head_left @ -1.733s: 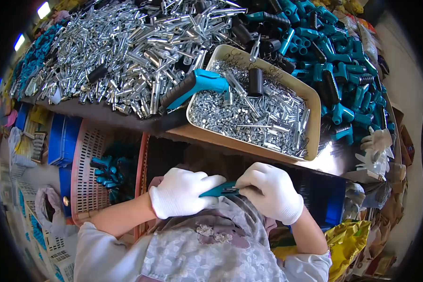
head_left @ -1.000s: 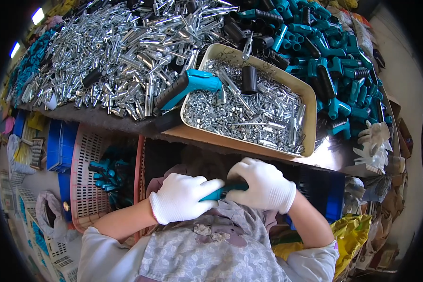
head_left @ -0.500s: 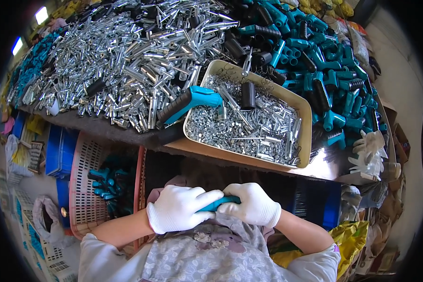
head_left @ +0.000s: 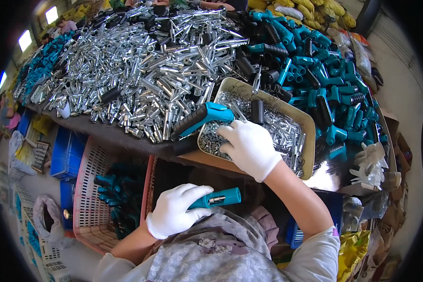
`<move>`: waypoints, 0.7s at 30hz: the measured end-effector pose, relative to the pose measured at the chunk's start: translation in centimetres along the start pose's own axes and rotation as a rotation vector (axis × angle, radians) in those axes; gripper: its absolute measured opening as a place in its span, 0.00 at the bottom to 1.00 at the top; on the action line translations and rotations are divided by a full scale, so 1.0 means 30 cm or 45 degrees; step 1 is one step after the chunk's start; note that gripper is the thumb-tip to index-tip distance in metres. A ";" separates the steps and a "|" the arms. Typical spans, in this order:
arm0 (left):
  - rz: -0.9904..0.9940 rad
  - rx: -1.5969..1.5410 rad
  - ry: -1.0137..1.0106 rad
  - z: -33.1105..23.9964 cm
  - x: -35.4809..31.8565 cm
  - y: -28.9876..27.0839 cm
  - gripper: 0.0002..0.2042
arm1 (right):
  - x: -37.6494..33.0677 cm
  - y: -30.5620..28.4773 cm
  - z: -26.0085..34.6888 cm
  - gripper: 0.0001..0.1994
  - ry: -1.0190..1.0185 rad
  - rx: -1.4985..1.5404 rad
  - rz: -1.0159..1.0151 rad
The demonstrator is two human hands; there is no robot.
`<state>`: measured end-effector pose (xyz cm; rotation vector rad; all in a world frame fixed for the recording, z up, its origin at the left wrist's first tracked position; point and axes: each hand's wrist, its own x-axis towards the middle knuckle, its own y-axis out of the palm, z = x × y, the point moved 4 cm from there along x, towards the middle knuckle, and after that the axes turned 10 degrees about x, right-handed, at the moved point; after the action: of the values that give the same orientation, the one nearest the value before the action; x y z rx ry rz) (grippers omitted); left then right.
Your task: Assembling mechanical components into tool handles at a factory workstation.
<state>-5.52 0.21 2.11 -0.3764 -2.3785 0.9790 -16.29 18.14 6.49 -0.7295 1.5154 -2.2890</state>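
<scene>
My left hand (head_left: 176, 211), in a white knit glove, grips a teal plastic tool housing (head_left: 230, 195) in front of my apron. The housing's round end points right, and a shiny metal piece shows in its slot. Over a cream tray (head_left: 309, 136) of small metal parts, my gloved right hand (head_left: 254, 146) has thumb and fingers apart, with nothing visible between them. Close to its fingertips, a teal and black pistol-shaped housing (head_left: 218, 113) lies across the tray's left rim. A black cylinder (head_left: 257, 112) stands among the parts behind the hand.
A heap of shiny metal rods and sockets (head_left: 127, 80) covers the table's left and middle. Teal housings (head_left: 333, 96) pile up at the right, near white gloves (head_left: 369, 164). Below the table stands a pink basket (head_left: 85, 188) of teal pieces. Another person's arm (head_left: 216, 5) shows at the far edge.
My hands were together on the teal housing. My right hand has let go and moved up over the tray, while my left hand still holds the housing, its slot now showing.
</scene>
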 end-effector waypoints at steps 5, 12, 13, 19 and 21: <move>0.002 0.000 -0.038 0.008 -0.017 -0.001 0.24 | 0.037 0.050 -0.028 0.08 0.145 -0.057 0.162; -0.004 0.004 0.012 0.019 -0.004 0.003 0.24 | 0.007 -0.049 -0.066 0.08 0.104 0.112 -0.202; -0.008 0.007 0.031 0.016 0.002 0.004 0.24 | 0.003 -0.061 -0.087 0.08 0.190 0.163 -0.225; -0.008 0.129 0.119 0.003 0.025 -0.021 0.24 | -0.051 -0.112 -0.057 0.12 0.467 1.118 -0.086; -0.023 0.199 0.161 -0.006 0.034 -0.034 0.24 | -0.107 -0.100 0.009 0.13 0.611 1.404 0.124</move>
<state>-6.32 0.04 3.32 -0.3469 -2.1724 1.0910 -13.41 20.75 8.55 0.2066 0.1895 -2.7804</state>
